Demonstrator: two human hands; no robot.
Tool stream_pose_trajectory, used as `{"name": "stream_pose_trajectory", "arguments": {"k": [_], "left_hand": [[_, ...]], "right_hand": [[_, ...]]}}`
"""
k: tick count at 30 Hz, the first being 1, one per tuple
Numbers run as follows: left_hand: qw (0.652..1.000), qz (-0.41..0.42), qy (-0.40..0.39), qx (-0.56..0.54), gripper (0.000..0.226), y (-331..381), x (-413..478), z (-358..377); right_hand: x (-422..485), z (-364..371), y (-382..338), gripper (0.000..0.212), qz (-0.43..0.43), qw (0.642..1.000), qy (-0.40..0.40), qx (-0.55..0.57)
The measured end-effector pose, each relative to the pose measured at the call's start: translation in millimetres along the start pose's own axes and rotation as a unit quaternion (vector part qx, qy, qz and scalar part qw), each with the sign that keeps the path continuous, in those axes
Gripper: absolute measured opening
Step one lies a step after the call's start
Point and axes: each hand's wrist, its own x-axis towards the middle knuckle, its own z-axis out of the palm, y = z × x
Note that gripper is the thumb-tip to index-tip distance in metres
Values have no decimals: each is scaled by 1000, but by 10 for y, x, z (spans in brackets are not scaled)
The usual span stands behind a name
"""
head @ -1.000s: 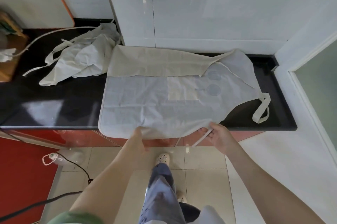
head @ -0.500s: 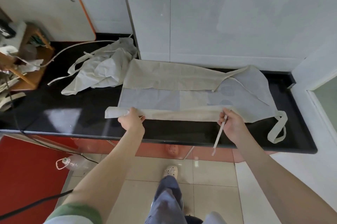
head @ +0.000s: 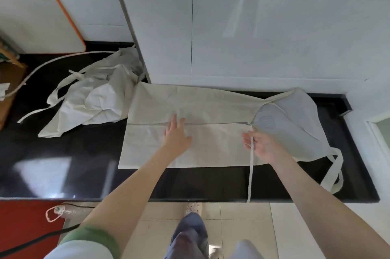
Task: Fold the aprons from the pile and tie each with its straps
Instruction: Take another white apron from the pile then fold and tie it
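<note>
Left hand (head: pixel 176 133) lies flat with its fingers straight and spread, pressing down on the apron (head: pixel 200 109) just at the line where its two long flaps meet. My right hand (head: pixel 264 145) is turned palm up with the fingers loosely curled, pinching a thin strap (head: pixel 250 174) that runs from my grip across the black counter (head: pixel 63 153) and hangs over its front edge. From my head camera, the apron lies stretched left to right on the counter, close to the white wall. Its bib (head: pixel 295 128) points right, and the neck loop (head: pixel 335 174) trails toward the counter's front edge. The pile of aprons (head: pixel 95 100) sits crumpled at the left, touching the far left corner of the one under my hands. A white board with an orange rim (head: pixel 31 16) leans on the wall behind the pile.
</note>
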Motion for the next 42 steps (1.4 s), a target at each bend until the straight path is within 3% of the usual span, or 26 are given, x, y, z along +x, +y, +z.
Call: {"name": "stream_pose_trajectory", "arguments": {"k": [2, 6, 9, 11, 13, 16, 18, 22, 26, 31, 35, 36, 39, 40, 42], "left_hand": [[990, 70, -40, 113, 68, 102, 200, 33], [958, 185, -86, 203, 68, 337, 540, 146], [934, 240, -101, 244, 70, 502, 708, 230], [920, 261, -117, 266, 72, 570, 787, 279], [910, 267, -140, 284, 75, 548, 822, 323], [896, 265, -179, 307, 75, 441, 851, 378], [892, 258, -201, 312, 74, 391, 833, 405], [885, 243, -242, 314, 77, 385, 731, 419], [872, 237, -272, 330, 80, 361, 659, 407], [859, 248, -288, 342, 81, 328, 605, 364], [863, 241, -277, 346, 86, 326, 560, 332], [866, 236, -267, 350, 92, 349, 542, 328], [886, 215, -220, 346, 113, 522, 494, 336], [898, 208, -204, 329, 115, 597, 490, 350], [917, 199, -178, 296, 115, 745, 473, 410]], "right_hand": [[118, 14, -38, 13, -8, 998, 23, -62], [263, 7, -111, 24, -49, 960, 103, -257], [363, -51, -165, 48, -74, 898, 179, -394], [407, -72, -190, 58, -109, 866, 186, -452], [465, -76, -190, 60, -152, 830, 162, -512], [598, -84, -204, 52, -182, 746, 128, -628], [690, -123, -185, 51, -186, 702, 140, -673], [724, -152, -178, 65, -188, 707, 193, -653], [686, -183, -197, 72, -178, 687, 164, -685], [591, -267, -137, 66, -212, 687, 133, -682], [546, -334, -100, 45, -297, 682, 122, -658], [534, -342, -84, 40, -312, 693, 120, -638], [481, -321, -80, 33, -291, 788, 131, -527], [470, -307, -82, 30, -286, 801, 127, -510], [453, -309, -55, 18, -295, 790, 108, -526]]}}
